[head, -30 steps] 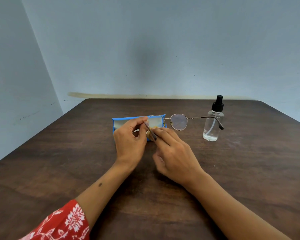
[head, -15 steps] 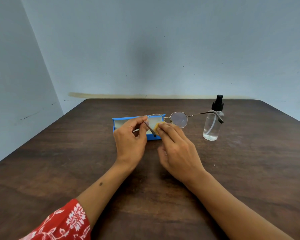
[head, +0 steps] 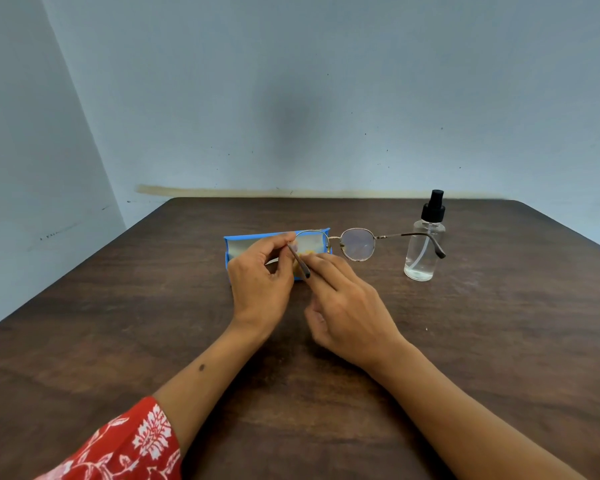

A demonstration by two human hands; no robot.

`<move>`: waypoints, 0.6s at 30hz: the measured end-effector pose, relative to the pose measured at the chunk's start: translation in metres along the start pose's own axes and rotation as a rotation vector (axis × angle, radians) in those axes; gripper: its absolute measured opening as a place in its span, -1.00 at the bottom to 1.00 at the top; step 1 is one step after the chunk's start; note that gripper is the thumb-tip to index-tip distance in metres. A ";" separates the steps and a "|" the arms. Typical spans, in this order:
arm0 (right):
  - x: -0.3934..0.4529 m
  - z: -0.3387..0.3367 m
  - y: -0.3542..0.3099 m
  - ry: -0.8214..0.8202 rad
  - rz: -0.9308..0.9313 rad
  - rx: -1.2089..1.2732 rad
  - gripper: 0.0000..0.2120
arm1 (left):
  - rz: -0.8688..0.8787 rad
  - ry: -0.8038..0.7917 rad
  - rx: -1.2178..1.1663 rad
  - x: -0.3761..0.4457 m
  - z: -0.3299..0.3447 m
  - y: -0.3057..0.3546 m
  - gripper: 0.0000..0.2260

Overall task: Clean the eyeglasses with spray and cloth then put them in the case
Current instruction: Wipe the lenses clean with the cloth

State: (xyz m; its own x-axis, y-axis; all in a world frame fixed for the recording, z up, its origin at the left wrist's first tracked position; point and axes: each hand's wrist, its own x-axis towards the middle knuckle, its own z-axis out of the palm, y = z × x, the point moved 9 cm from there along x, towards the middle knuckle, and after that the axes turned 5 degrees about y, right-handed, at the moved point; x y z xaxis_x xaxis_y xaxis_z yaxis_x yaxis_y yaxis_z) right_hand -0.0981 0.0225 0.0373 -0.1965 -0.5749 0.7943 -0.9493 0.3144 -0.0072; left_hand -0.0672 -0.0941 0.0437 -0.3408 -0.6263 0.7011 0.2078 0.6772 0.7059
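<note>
Thin gold-rimmed eyeglasses are held above the table with both temples unfolded. My left hand pinches the frame at the left lens hinge. My right hand presses a small yellow cloth against the left lens with its fingertips; most of the cloth is hidden behind the fingers. The open blue case with a pale lining lies on the table just behind my left hand. A clear spray bottle with a black pump top stands upright to the right, behind the right temple's tip.
The dark wooden table stands in a corner, with pale walls at its far and left edges. My red patterned sleeve shows at the lower left.
The right hand has shifted slightly back and forth on the left lens with the cloth, and the glasses moved a little with it. The left hand's grip, case and bottle are unchanged.
</note>
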 end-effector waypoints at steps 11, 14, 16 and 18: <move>0.001 0.002 -0.002 -0.016 -0.014 0.001 -0.53 | -0.009 0.008 -0.004 0.000 0.000 0.000 -0.83; 0.001 -0.002 0.004 0.013 0.020 -0.015 -0.55 | -0.007 0.017 -0.010 0.000 -0.001 -0.001 -0.83; 0.001 -0.006 0.009 0.033 0.058 -0.056 -0.56 | -0.010 0.012 -0.017 0.000 0.000 -0.001 -0.82; 0.001 -0.004 0.008 0.031 0.051 -0.056 -0.54 | -0.004 0.009 -0.006 0.000 -0.001 0.001 -0.82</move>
State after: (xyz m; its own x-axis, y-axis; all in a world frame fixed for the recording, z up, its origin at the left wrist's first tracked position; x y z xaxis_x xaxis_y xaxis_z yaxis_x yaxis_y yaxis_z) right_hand -0.1043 0.0279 0.0404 -0.2361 -0.5336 0.8121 -0.9227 0.3853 -0.0151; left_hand -0.0664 -0.0936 0.0441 -0.3334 -0.6323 0.6993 0.2117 0.6726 0.7091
